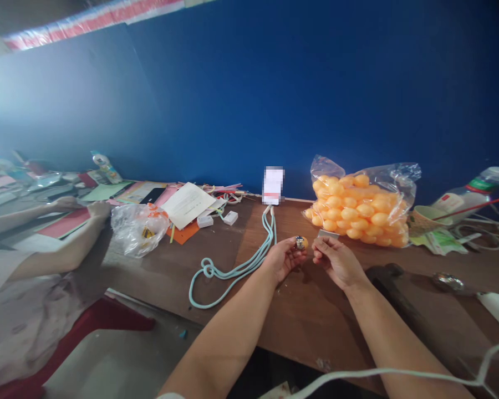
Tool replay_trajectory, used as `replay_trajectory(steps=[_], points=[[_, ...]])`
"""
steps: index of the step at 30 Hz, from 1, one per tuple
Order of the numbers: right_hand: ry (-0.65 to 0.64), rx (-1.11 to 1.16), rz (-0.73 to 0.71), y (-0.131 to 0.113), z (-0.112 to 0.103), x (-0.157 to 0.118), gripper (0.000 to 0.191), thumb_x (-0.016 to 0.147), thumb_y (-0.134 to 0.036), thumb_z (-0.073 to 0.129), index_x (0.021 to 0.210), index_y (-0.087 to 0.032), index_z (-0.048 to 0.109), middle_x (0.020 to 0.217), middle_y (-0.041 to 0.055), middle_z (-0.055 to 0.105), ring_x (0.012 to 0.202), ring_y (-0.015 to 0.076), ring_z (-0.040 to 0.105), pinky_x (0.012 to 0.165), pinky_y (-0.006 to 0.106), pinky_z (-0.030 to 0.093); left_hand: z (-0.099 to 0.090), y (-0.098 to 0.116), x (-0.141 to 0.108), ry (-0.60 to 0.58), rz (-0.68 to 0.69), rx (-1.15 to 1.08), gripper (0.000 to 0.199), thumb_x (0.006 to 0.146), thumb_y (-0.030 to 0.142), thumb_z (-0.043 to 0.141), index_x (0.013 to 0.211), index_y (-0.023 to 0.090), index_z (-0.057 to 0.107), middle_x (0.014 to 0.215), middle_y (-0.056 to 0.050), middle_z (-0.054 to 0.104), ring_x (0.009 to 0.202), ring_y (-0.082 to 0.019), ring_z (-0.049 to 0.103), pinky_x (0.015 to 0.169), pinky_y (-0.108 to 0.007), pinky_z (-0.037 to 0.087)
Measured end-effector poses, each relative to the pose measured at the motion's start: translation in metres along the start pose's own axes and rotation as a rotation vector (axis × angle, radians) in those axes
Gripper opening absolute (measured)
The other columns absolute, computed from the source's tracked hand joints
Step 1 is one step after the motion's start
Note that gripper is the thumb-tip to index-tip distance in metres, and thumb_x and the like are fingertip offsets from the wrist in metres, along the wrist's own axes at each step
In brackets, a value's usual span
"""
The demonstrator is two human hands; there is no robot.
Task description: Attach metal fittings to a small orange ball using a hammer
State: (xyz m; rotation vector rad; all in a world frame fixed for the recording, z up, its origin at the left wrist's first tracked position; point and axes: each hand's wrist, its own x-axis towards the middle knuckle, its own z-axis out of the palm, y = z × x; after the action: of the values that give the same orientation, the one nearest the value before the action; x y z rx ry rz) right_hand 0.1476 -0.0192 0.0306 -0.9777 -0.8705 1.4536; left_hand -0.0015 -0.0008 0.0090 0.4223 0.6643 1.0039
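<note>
Inward from the bench's front edge, the left hand is steadying a silver-patterned orange ball; the right hand is pinching, contents unclear.

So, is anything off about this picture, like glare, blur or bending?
Head view: pale glare washes over the left of the blue partition; highlights streak the clear bag; the far-right bottle looks stretched, probably by the lens; blocky pixels cover the upright white object; detail in the left hand is soft.
</note>
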Motion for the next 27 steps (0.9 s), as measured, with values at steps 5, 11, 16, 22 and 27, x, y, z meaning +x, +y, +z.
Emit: replay_trajectory(steps=[5,11,16,22,27], points=[[0.002,-0.049,0.019,0.0017,0.0,0.0,0.022,0.061,-0.031,0.081,0.073,-0.018,0.068,0.066,-0.0017,0.059,0.055,0.0067,0.051,0.051,0.015,0.052,0.0008,-0.0001,-0.0021,-0.041,0.035,0.046,0.019,0.082,0.022,0.056,0.095,0.01,0.063,0.082,-0.009,0.068,0.066,-0.012,0.063,0.064,-0.023,0.052],[-0.016,-0.08,0.049,0.0029,-0.0005,-0.0011,0.024,0.063,-0.031,0.08,0.08,-0.018,0.069,0.073,-0.0005,0.062,0.057,0.0062,0.052,0.05,0.016,0.052,0.0034,-0.0008,-0.0052,-0.004,0.098,0.111,0.025,0.08,0.021,0.06,0.103,0.011,0.062,0.081,-0.008,0.068,0.061,-0.011,0.062,0.062,-0.025,0.052],[0.01,-0.11,0.071,0.006,-0.0042,0.001,0.025,0.063,-0.032,0.081,0.079,-0.018,0.067,0.073,-0.0008,0.064,0.052,0.005,0.05,0.043,0.014,0.047,0.0044,-0.0019,-0.0051,0.007,0.116,0.153,0.028,0.079,0.021,0.061,0.106,0.011,0.061,0.08,-0.008,0.068,0.063,-0.012,0.063,0.061,-0.024,0.052],[0.001,-0.093,0.081,0.0073,-0.0075,0.003,0.024,0.064,-0.031,0.08,0.079,-0.019,0.067,0.072,-0.0016,0.064,0.049,0.0038,0.048,0.041,0.013,0.043,0.0035,-0.0034,-0.0034,0.008,0.121,0.181,0.032,0.077,0.023,0.065,0.106,0.012,0.062,0.082,-0.009,0.068,0.065,-0.013,0.064,0.062,-0.025,0.052],[-0.012,-0.085,0.1,0.008,-0.0093,0.0037,0.021,0.066,-0.03,0.079,0.079,-0.018,0.067,0.072,-0.0012,0.063,0.05,0.0039,0.047,0.041,0.013,0.043,0.0046,-0.0034,-0.0045,0.016,0.136,0.209,0.031,0.077,0.024,0.065,0.105,0.012,0.063,0.084,-0.009,0.068,0.067,-0.013,0.064,0.064,-0.026,0.052]])
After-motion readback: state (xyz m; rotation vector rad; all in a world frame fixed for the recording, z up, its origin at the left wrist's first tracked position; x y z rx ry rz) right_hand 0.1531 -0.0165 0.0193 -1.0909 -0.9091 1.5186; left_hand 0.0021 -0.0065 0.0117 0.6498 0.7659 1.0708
